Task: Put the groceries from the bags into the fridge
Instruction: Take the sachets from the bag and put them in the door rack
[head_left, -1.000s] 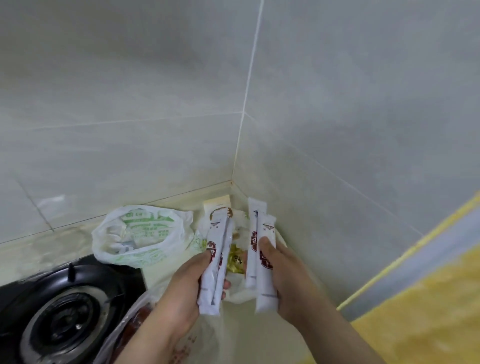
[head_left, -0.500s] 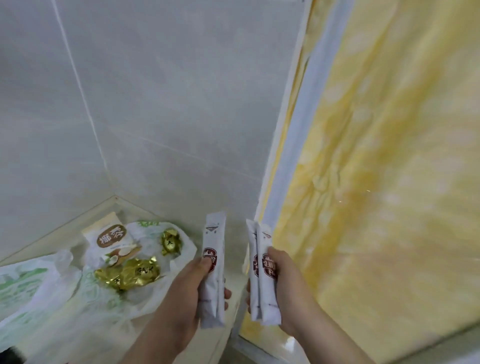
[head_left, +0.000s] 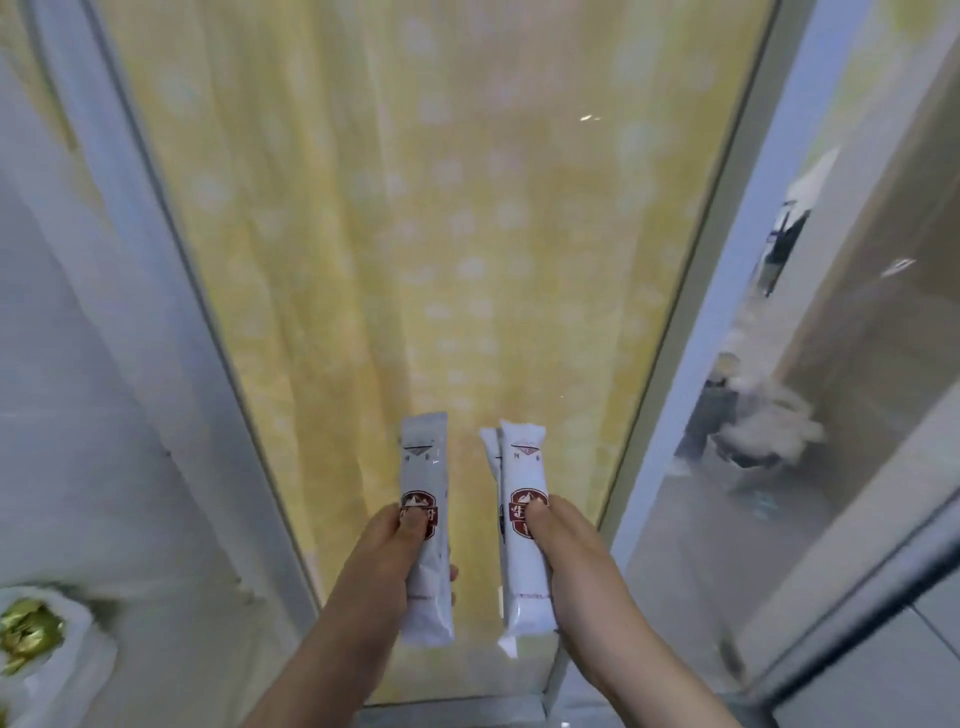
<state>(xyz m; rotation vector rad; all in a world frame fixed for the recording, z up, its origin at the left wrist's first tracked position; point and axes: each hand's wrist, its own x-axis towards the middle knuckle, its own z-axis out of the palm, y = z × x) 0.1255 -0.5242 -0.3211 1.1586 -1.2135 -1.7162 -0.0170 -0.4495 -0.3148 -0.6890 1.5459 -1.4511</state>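
1. Since half a second ago the view has swung right: both hands now sit before a yellow dotted curtain (head_left: 415, 208) rather than the grey tiled corner, and the white plastic bag (head_left: 67, 654) has slid to the lower left edge.
2. Fingers (head_left: 410, 530) of the left hand (head_left: 384, 561) curl round a long white plastic stick pouch (head_left: 423, 467) with a red emblem, which stands upright above them.
3. Fingers (head_left: 537, 519) of the right hand (head_left: 571, 556) grip two matching white pouches (head_left: 522, 467), pressed together, upright, just right of the left fingers and apart from their pouch.
4. Beyond the fingertips, the curtain hangs behind a glass pane (head_left: 597, 260) in a pale frame (head_left: 156, 312).
5. Far left of the left fingers and lower, the bag holds a gold-foil packet (head_left: 26, 631).
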